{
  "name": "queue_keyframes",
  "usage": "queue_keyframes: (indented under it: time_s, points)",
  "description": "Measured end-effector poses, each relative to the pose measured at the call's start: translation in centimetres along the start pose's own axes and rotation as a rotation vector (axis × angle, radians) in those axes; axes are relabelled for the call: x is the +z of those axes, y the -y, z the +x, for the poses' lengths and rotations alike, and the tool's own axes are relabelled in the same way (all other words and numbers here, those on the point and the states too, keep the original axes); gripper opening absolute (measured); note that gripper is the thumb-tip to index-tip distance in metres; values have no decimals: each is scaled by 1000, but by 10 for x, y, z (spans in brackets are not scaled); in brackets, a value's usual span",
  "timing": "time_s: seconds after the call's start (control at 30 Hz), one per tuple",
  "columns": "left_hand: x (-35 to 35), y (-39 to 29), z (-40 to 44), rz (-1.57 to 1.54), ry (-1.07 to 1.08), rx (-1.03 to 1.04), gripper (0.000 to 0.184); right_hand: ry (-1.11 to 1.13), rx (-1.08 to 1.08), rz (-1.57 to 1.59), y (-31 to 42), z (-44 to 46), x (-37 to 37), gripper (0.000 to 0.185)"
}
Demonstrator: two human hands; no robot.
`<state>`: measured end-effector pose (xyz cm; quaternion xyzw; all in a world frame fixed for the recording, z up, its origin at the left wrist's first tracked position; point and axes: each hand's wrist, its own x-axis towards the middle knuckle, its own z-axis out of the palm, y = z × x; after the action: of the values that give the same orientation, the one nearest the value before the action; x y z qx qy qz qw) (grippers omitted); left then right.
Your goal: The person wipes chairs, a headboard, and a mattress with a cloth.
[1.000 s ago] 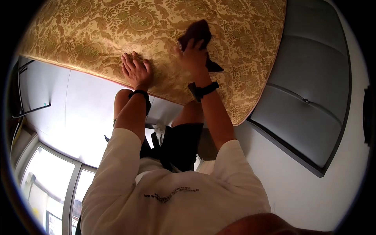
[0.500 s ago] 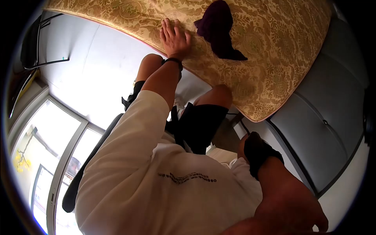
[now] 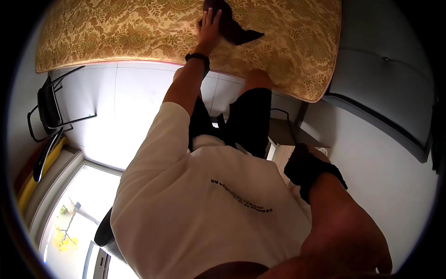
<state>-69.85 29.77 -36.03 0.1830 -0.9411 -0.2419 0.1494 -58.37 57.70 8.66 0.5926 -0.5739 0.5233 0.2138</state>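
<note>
My left hand (image 3: 209, 31) lies with its fingers stretched out at the near edge of a crumpled dark purple cloth (image 3: 232, 29), its fingertips touching it. The cloth rests on a mattress (image 3: 130, 35) with a gold floral pattern, and one narrow end points right. A black band circles my left wrist. Down at my right side, my right hand (image 3: 320, 156) is mostly hidden behind black fabric (image 3: 313, 172) around the hand and wrist. Its fingers do not show, and whether the fabric is worn or held I cannot make out.
A grey padded headboard (image 3: 383, 88) borders the mattress on the right. Below it stands a small wooden cabinet (image 3: 283, 156). Black metal-framed chairs (image 3: 49, 107) are at the left, near a glass door (image 3: 76, 209). My knees are against the mattress edge.
My left hand has moved from bare mattress onto the purple cloth's edge. The camera view has turned, so the mattress edge lies more level. My right arm stays at my side.
</note>
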Motion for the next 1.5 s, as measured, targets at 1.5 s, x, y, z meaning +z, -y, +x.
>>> queue_keyframes:
  time_s: [1.5]
  points:
    - [-17, -4, -86, 278, 384, -315, 61, -346, -422, -462, 135, -41, -31, 31]
